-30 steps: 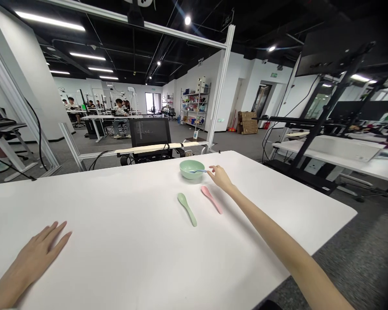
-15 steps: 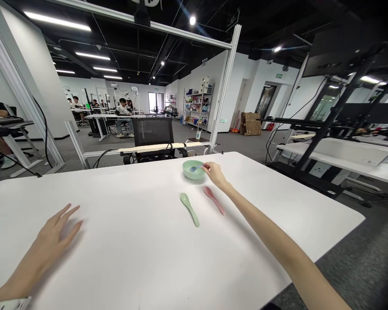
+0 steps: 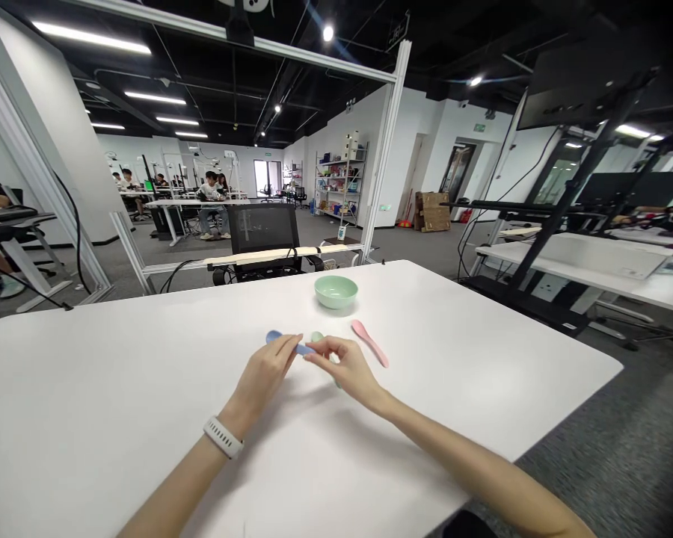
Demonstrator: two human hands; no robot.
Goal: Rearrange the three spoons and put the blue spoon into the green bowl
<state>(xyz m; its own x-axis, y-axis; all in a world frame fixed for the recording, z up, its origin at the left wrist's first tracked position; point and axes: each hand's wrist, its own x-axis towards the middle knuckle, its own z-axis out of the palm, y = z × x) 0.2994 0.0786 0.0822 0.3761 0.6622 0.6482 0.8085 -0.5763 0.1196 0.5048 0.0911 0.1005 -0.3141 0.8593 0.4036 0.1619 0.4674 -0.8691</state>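
A blue spoon (image 3: 274,336) is held level above the table between both hands, its bowl end pointing left. My left hand (image 3: 266,368) closes around it near the bowl. The handle's end is pinched between the fingers of my right hand (image 3: 345,365). Below my right hand lies a green spoon (image 3: 317,337), mostly covered by that hand. A pink spoon (image 3: 370,344) rests on the table just right of it. Farther back stands a light green bowl (image 3: 336,293), upright and apart from both hands.
The white table (image 3: 146,359) has a metal frame (image 3: 389,142) rising along its far side. Beyond it stands a black chair (image 3: 263,228). A black stand (image 3: 561,202) and another white desk are to the right. Several people sit at desks in the background.
My right hand has brought the blue spoon from the bowl back toward me. My left hand has come in from the left and closed on the spoon too.
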